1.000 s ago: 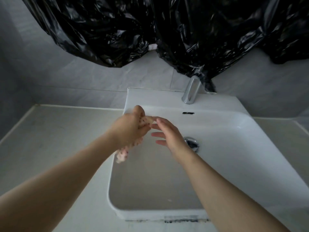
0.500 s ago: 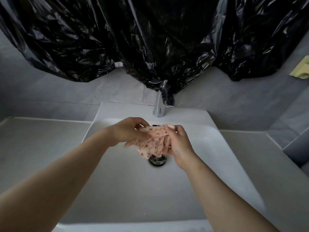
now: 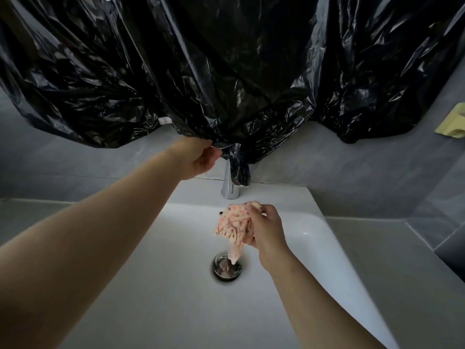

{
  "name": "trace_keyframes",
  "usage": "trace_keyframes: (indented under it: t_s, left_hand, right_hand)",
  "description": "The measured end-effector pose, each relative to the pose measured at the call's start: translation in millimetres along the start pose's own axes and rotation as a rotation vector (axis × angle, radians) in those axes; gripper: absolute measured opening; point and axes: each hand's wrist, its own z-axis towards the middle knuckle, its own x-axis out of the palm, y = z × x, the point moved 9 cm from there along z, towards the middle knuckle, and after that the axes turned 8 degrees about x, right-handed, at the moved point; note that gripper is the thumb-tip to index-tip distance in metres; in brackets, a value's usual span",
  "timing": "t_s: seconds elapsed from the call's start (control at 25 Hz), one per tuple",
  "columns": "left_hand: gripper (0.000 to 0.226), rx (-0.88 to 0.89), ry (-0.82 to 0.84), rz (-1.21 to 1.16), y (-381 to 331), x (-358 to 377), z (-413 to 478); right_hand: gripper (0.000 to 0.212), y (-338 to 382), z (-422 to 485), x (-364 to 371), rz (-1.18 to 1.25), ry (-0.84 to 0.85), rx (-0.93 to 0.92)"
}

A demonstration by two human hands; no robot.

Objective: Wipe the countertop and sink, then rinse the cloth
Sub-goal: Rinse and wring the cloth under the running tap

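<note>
A white sink fills the lower middle of the view, with a chrome drain in its basin. My right hand grips a pink patterned cloth bunched over the basin; a corner of it hangs down toward the drain. A chrome faucet stands at the back of the sink. My left hand reaches to the faucet's top, fingers curled at the handle, which is partly hidden under black plastic. No water is visible.
Black plastic sheeting hangs over the wall and drapes onto the faucet. Grey countertop lies left and right of the sink. A pale yellow object is fixed on the right wall.
My left hand has let go of the cloth and moved up to the faucet handle. The right hand now holds the cloth alone over the drain. The view has tilted upward.
</note>
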Motion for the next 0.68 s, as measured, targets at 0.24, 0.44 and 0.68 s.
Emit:
trace_keyframes:
  t_s: [0.24,0.44,0.68]
  left_hand:
    - [0.013,-0.009,-0.028,-0.321,-12.5,20.3,4.9]
    - [0.009,0.073,-0.096,0.008,43.2,-14.3,-15.8]
    - [0.017,0.111,0.205,0.334,115.7,8.2,-52.4]
  right_hand:
    - [0.01,3.4,11.0,3.8,0.043,0.003,0.027]
    - [0.011,-16.2,9.3,5.8,0.052,0.036,0.072]
    - [0.012,-25.2,13.9,6.3,0.138,0.088,0.085]
